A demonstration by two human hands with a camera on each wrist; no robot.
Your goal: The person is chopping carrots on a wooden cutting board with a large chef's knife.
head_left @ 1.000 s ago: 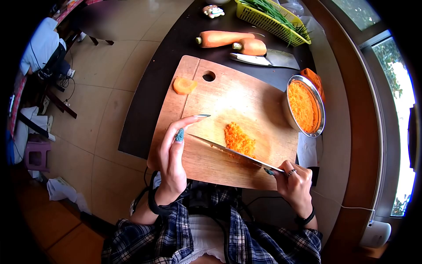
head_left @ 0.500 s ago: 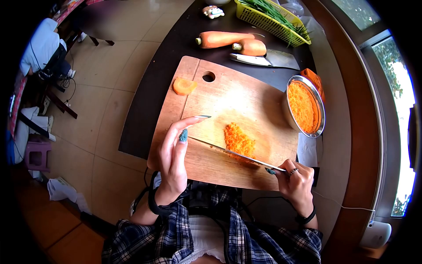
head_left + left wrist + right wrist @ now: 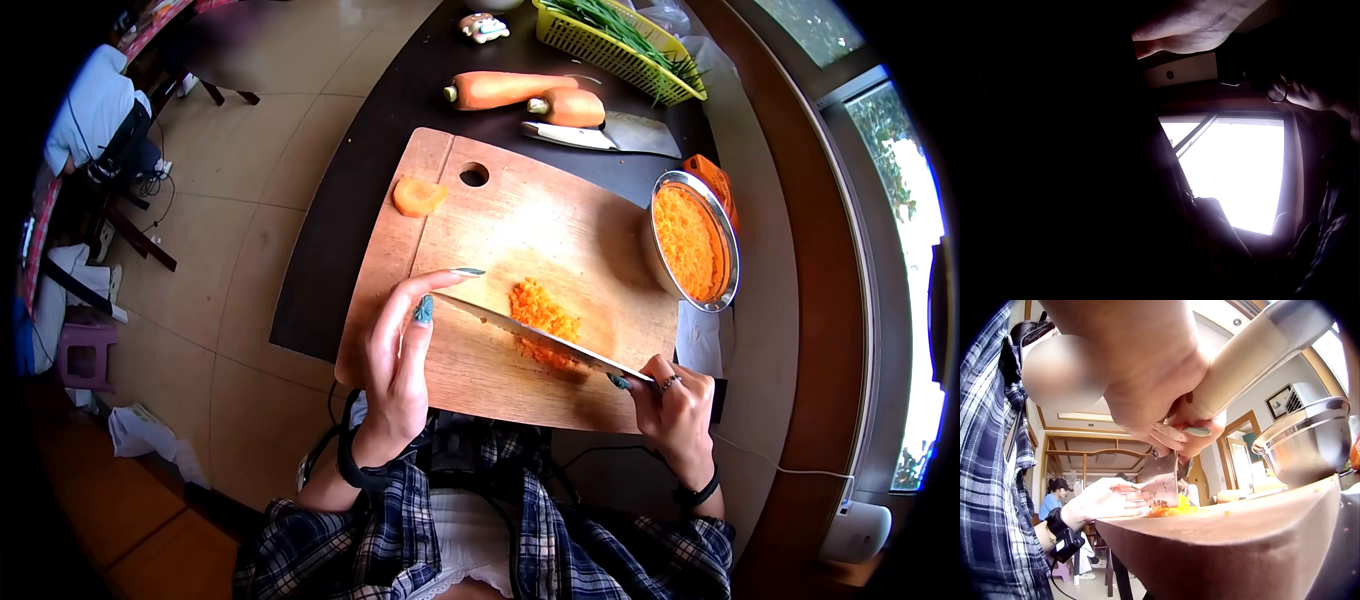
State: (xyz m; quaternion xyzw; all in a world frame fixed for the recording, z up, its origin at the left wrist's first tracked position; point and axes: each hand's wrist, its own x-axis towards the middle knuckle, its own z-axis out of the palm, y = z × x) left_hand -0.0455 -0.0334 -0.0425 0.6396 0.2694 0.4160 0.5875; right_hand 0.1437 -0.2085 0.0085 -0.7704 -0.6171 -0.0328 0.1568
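Observation:
My right hand [image 3: 676, 412] grips the pale handle of a kitchen knife [image 3: 600, 361] at the near right corner of the wooden cutting board [image 3: 460, 375]. The blade runs across a small heap of minced carrot [image 3: 540, 305], with bits on both sides of it. My left hand [image 3: 396, 365] is by the blade's tip, index finger stretched out and thumb close to the tip. From the right wrist view, the blade [image 3: 1163, 481] stands on edge by the minced carrot, left fingers straight beside it. The left wrist view is mostly dark.
A steel bowl [image 3: 652, 255] of minced carrot stands at the board's right edge. A carrot piece [image 3: 418, 196] lies at the board's far left. Beyond are two carrots [image 3: 515, 88], a cleaver [image 3: 640, 134] and a yellow basket [image 3: 600, 52] of green stalks.
The blade has shifted away from my body, farther over the minced carrot, and more bits now show on its near side. My left thumb has edged slightly right. The bowl and board stay put.

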